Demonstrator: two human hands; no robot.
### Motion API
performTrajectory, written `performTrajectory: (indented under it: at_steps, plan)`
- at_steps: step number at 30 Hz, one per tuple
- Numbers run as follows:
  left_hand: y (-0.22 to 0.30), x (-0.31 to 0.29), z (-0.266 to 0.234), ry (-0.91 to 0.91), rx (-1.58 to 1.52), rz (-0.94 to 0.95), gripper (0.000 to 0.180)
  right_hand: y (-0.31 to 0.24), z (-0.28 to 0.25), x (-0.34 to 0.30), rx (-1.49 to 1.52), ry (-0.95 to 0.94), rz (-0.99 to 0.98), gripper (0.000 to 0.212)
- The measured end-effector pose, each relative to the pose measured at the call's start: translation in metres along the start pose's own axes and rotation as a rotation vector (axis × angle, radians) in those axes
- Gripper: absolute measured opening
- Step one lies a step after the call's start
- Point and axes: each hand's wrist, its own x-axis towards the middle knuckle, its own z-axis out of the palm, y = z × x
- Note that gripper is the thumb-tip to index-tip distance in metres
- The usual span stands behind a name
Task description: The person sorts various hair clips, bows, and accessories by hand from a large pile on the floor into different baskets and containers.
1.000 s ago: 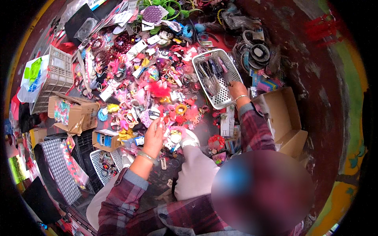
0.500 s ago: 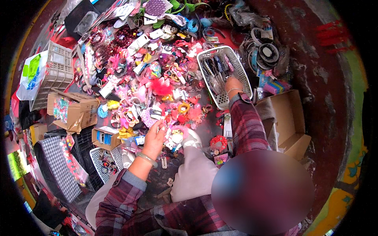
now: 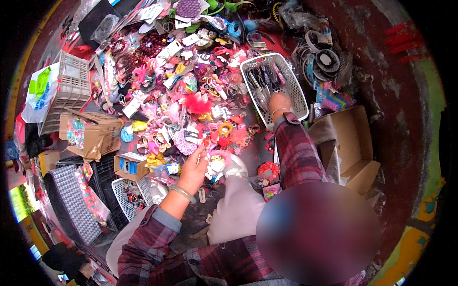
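Note:
My right hand [image 3: 280, 101] reaches down into a white perforated plastic basket [image 3: 305, 106], at its near end. Its fingers are hidden from view. Slim dark and patterned pieces, some in clear wrapping [image 3: 261, 86], lie in the basket beside that hand. My left hand [image 3: 192, 174], with a pale bangle on the wrist, hovers at the near edge of a heap of small hair accessories [image 3: 171, 112]. Its fingers are drawn together, with something small and thin at the tips that I cannot make out. A lilac scrunchie [image 3: 183, 142] lies just beyond them.
Dark headbands [image 3: 327, 60] pile up right of the basket, above an open cardboard box [image 3: 355, 138]. On the left stand a beige crate [image 3: 71, 90], a cardboard carton [image 3: 102, 138] and a smaller white basket [image 3: 125, 202]. A red beaded piece [image 3: 268, 170] lies near my knee.
My left hand has shifted slightly right, and its fingers have curled in more. My right hand has moved slightly left inside the basket. The whole view has shifted a little.

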Motion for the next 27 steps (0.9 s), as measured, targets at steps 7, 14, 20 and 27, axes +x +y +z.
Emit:
performTrajectory:
  at_steps: [7,14,20,27]
  plan:
    - [0.019,0.002,-0.005,-0.057,-0.194,-0.178,0.036,0.015,-0.008,0.005,0.205,-0.153,0.045,0.036]
    - [0.045,0.004,-0.010,-0.030,-0.817,-0.266,0.040,-0.021,-0.080,-0.079,0.561,-0.209,-0.181,0.015]
    - [0.052,0.013,0.015,0.081,-0.881,-0.157,0.049,-0.094,-0.118,-0.212,1.149,-0.345,-0.647,0.033]
    - [0.066,0.012,0.040,0.004,-0.763,-0.019,0.063,-0.095,-0.108,-0.211,1.145,-0.469,-0.494,0.022]
